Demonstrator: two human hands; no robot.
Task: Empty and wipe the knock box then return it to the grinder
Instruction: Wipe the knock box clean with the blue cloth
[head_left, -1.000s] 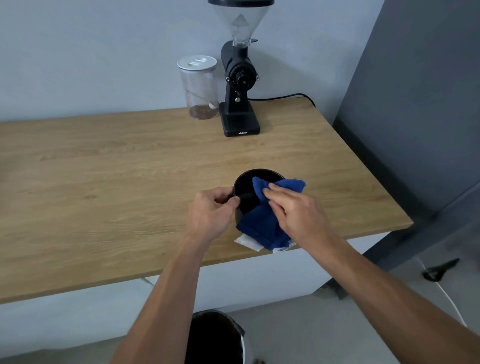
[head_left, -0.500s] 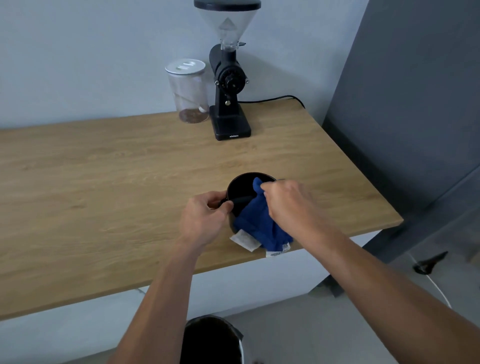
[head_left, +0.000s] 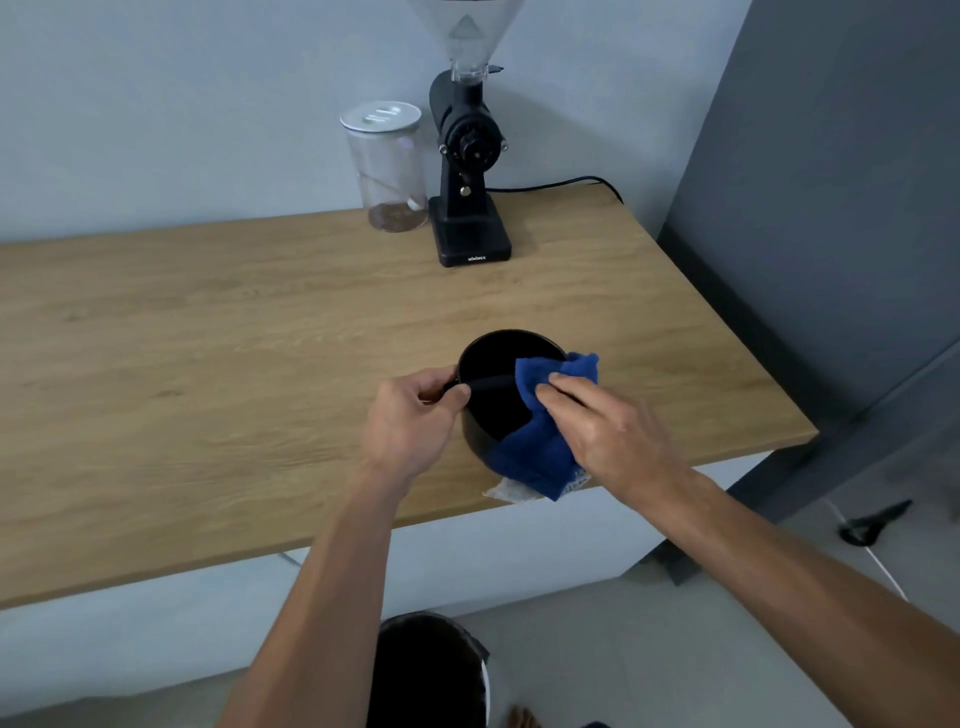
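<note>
So the knock box (head_left: 493, 410) is sitting on the wooden counter (head_left: 208, 364), near the front edge and a bit right of centre. It's a round black tub with a knock bar (head_left: 491, 383) running across the open top. The left hand (head_left: 410, 423) has its fingers curled closed around the left rim, right where the bar meets the wall, pinning the box in place. The right hand (head_left: 608, 431) has its fingers fairly flat and close together, pressing a blue cloth (head_left: 540, 452) down onto the right side of the rim. Part of the cloth is tucked inside the box and the rest drapes over the near wall and hangs past the counter edge.

The inside looks dark and I can't see any grounds in there, so I'd guess the emptying is done and this is the wiping stage. There's a dark bin (head_left: 431, 670) on the floor right below.

Handling-wise, my guess is the box is light and rigid, probably plastic or coated metal, so it'll slide or spin on the smooth wood if it isn't braced. The rim next to the bar end seems like the best place to hold it, or wrap a hand round the outer wall for carrying. The cloth is soft and floppy, so it needs bunching under the fingertips to get into corners.

The grinder (head_left: 467, 171) is at the far side against the wall, well apart from the box, with a clear jar (head_left: 387, 166) just to its left.
</note>
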